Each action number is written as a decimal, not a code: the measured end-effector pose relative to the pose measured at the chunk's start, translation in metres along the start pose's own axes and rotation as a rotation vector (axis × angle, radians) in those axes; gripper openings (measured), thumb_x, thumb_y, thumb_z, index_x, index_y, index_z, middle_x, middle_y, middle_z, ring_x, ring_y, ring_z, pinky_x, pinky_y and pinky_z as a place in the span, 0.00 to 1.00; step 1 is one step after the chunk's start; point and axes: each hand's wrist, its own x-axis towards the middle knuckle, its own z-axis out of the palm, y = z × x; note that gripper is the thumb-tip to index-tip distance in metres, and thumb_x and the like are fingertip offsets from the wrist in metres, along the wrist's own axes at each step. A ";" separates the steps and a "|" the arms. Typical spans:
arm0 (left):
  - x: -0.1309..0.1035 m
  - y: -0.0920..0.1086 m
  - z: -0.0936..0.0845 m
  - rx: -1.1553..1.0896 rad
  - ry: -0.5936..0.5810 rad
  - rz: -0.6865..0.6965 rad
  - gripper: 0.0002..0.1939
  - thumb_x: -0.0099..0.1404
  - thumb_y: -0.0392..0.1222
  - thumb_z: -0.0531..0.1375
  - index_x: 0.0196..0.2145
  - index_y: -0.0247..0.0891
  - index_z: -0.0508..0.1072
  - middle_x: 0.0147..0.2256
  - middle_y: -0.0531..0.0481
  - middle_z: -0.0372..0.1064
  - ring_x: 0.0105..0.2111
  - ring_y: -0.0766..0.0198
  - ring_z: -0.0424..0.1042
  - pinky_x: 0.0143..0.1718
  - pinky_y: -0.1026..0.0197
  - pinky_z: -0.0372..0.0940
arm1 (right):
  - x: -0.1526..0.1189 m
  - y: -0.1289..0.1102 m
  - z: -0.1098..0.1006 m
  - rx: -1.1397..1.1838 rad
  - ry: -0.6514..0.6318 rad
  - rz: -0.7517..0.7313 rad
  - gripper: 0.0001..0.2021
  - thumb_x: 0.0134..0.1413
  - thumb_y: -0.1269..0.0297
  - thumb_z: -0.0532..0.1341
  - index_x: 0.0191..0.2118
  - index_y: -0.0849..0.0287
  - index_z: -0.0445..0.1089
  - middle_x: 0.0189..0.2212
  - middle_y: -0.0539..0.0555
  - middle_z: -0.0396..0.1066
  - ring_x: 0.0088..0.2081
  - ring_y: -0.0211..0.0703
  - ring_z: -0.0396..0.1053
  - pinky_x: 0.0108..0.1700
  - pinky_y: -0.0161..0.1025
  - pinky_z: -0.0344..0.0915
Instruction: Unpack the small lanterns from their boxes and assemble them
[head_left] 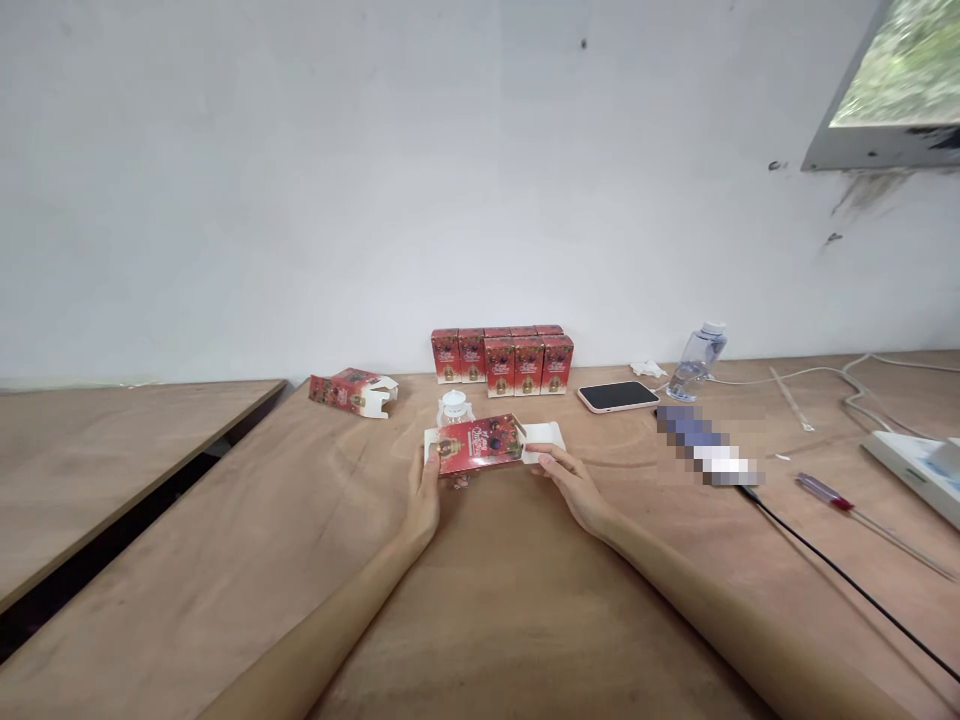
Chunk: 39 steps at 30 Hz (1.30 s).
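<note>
Clearly, my left fingers (pixel 427 482) grip the near end of the red box (pixel 480 447), held between both hands; too hard a squeeze could crush its card. Just beyond them, the white-topped clear object (pixel 454 403) could topple if the box knocks it. My right fingers (pixel 559 466) pinch the white flap (pixel 541 436), which a sharp tug might tear.

Bright red on the box (pixel 480 446), white lettering, gold print, white flap (pixel 550 436)! Red again across the grouped boxes (pixel 529 368); phone (pixel 618 396) in 2 colours, pink and black; brown-grained table (pixel 480 610).
</note>
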 end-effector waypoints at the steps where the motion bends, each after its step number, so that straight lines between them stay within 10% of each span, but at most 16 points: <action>1: -0.001 0.002 0.001 0.000 0.006 -0.004 0.28 0.54 0.62 0.56 0.43 0.36 0.64 0.37 0.47 0.71 0.28 0.64 0.71 0.26 0.63 0.67 | 0.000 0.000 0.000 0.026 0.001 0.002 0.15 0.47 0.50 0.62 0.39 0.50 0.74 0.45 0.50 0.70 0.48 0.46 0.63 0.49 0.41 0.60; 6: -0.004 0.005 0.001 0.032 -0.010 -0.011 0.28 0.54 0.61 0.57 0.44 0.38 0.63 0.43 0.46 0.68 0.34 0.61 0.72 0.29 0.62 0.69 | 0.003 -0.002 0.001 0.149 0.014 0.049 0.17 0.47 0.49 0.62 0.42 0.50 0.72 0.41 0.50 0.71 0.42 0.42 0.66 0.48 0.41 0.60; 14: -0.005 0.001 -0.001 0.105 -0.051 0.059 0.27 0.58 0.58 0.56 0.48 0.39 0.62 0.46 0.45 0.66 0.42 0.56 0.70 0.37 0.58 0.69 | 0.003 -0.001 0.002 0.212 0.071 0.059 0.20 0.42 0.49 0.65 0.16 0.58 0.62 0.19 0.46 0.62 0.27 0.37 0.60 0.35 0.36 0.59; 28: -0.016 0.004 -0.001 0.342 -0.248 0.239 0.30 0.55 0.44 0.60 0.54 0.40 0.56 0.51 0.41 0.62 0.46 0.57 0.68 0.45 0.54 0.65 | 0.005 0.001 0.000 0.228 0.101 0.063 0.15 0.28 0.52 0.71 0.21 0.57 0.75 0.22 0.49 0.73 0.26 0.40 0.66 0.34 0.39 0.62; 39: -0.018 0.002 -0.003 0.647 -0.451 0.803 0.32 0.52 0.37 0.63 0.53 0.44 0.57 0.50 0.41 0.59 0.50 0.51 0.65 0.49 0.49 0.62 | 0.010 0.005 -0.004 0.261 0.126 0.057 0.15 0.29 0.55 0.71 0.28 0.56 0.76 0.28 0.53 0.76 0.34 0.47 0.70 0.41 0.44 0.65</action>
